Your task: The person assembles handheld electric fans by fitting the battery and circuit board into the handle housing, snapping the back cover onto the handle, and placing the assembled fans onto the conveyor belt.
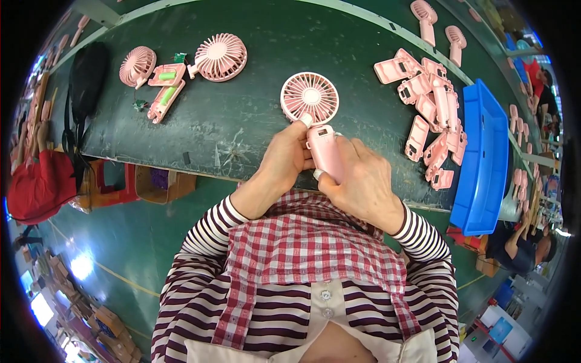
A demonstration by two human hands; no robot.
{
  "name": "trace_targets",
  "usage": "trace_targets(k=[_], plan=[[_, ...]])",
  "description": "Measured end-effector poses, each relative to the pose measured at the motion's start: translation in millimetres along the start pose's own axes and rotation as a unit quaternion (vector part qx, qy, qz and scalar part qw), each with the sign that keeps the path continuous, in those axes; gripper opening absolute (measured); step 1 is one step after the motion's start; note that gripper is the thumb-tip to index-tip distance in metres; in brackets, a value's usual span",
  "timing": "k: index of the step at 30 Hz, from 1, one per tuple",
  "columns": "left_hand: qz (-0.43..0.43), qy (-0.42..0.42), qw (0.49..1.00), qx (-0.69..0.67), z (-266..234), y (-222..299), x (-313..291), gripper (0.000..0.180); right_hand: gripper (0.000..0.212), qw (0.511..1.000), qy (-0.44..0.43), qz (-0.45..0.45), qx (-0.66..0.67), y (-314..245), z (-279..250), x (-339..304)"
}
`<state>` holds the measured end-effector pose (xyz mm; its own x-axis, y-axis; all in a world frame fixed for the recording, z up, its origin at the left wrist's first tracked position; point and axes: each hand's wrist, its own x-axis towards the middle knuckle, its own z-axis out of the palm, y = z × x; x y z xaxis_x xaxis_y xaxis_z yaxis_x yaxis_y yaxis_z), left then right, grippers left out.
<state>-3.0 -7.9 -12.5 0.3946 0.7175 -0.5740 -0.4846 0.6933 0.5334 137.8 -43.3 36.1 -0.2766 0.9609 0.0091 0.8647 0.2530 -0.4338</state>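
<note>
A pink handheld fan [327, 156] is held in front of me over the near edge of the table, its round grille pointing away from me. My left hand [283, 158] grips it at the neck, with the white-covered thumb lying at the base of the grille. Around the right side of the handle, my right hand [362, 181] is closed, its white-tipped thumb at the lower handle. The handle's face shows a small dark window near the top. Fingers behind the handle are partly hidden.
Two fan heads [220, 57] with opened handles, green batteries [167, 95] and small circuit boards lie at left. Several pink handle shells [417, 138] are heaped at right, beside a blue tray [481, 157]. A black bag [88, 78] rests at the left end. Other people sit at both sides.
</note>
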Motion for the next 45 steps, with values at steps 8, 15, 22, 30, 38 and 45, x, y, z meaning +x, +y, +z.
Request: trace_targets(k=[8,15,22,30,38,45], plan=[[-0.006,0.005,1.0,-0.025,0,-2,2,0.035,0.042,1.0,0.007,-0.006,-0.004,1,2,-1],[-0.008,-0.003,1.0,0.011,-3,-5,5,0.043,0.043,0.999,0.024,-0.029,-0.019,1,5,-3],[0.001,0.027,0.998,0.058,0,-6,6,0.03,0.041,0.999,0.008,-0.031,-0.033,3,5,-4],[-0.001,0.039,0.998,0.051,-2,-7,11,0.027,0.047,0.999,0.002,-0.033,-0.018,7,0,-1],[-0.003,0.014,0.999,0.041,-6,-5,12,0.03,0.049,0.987,-0.026,0.12,0.101,27,8,-12],[0.097,-0.108,0.989,0.018,-4,-2,9,0.032,0.035,0.886,-0.057,0.144,0.436,28,22,7]])
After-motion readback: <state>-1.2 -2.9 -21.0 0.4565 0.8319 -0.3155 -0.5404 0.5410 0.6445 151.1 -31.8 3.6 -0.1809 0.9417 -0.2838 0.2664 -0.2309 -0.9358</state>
